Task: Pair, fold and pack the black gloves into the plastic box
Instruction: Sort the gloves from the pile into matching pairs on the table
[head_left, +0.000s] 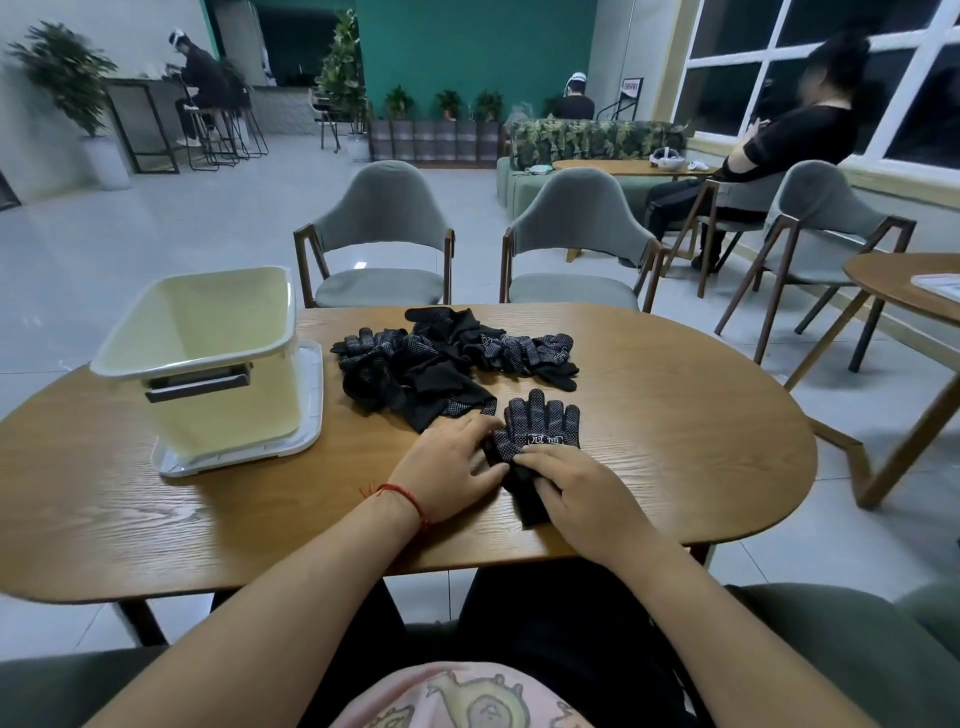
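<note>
A black dotted glove (540, 423) lies flat on the wooden table (675, 415), fingers pointing away from me. My left hand (452, 467) rests on the table with its fingertips touching the glove's left edge. My right hand (582, 491) presses on the cuff end of the glove, fingers bent over it. Behind them sits a heap of several black gloves (447, 358). A cream plastic box (208, 358) stands open at the left of the table on its white lid (306, 415), with nothing visible inside.
Two grey chairs (379, 234) stand at the table's far side. A round wooden table (909, 286) is at the right. A person in black sits on a chair at the back right; others sit far off.
</note>
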